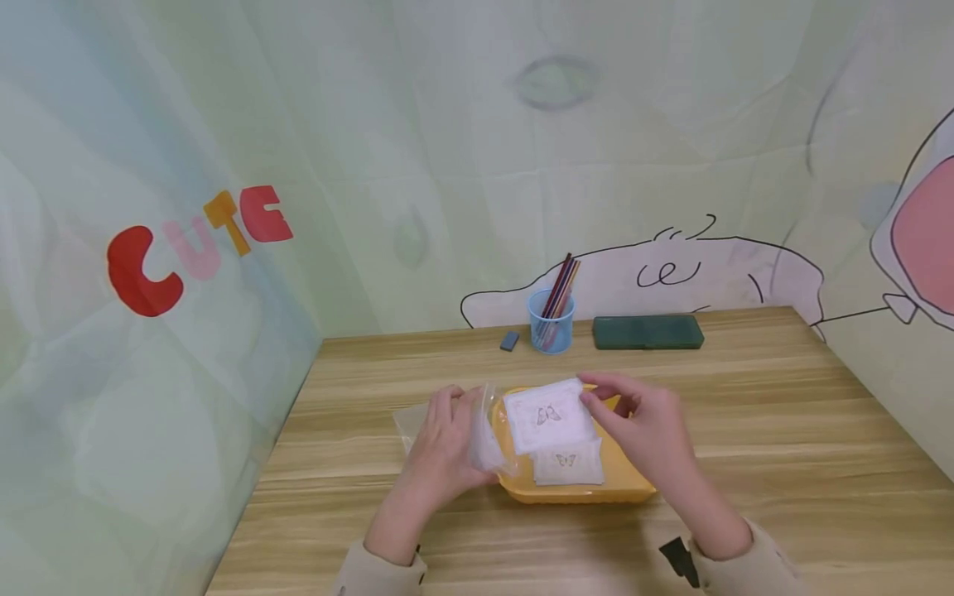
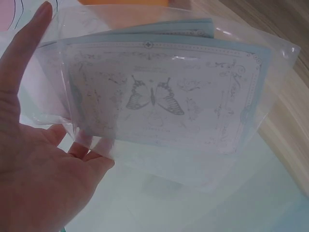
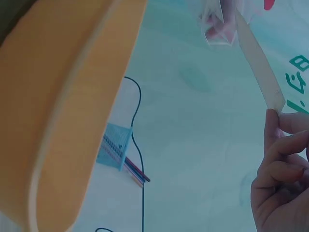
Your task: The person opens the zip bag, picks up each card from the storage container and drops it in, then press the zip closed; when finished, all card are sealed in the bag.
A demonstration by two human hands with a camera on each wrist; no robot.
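My left hand (image 1: 445, 443) grips a clear plastic bag (image 2: 193, 169) by its side, thumb on one face and fingers on the other. Inside that bag are cards (image 2: 154, 96) with a pale blue border and a grey butterfly print. Between thumb and forefinger, my right hand (image 1: 644, 418) pinches the upper right corner of a white butterfly card (image 1: 547, 418), raised above the yellow tray (image 1: 574, 497). The right wrist view shows this card (image 3: 258, 67) nearly edge-on, its far end near the bag. A smaller butterfly card (image 1: 568, 465) lies in the tray.
Behind the tray stands a light blue cup (image 1: 551, 331) of pencils. A small blue-grey eraser (image 1: 510, 341) lies to its left and a dark green case (image 1: 648, 332) to its right. A printed curtain (image 1: 447, 165) hangs along the back of the wooden table (image 1: 782, 463).
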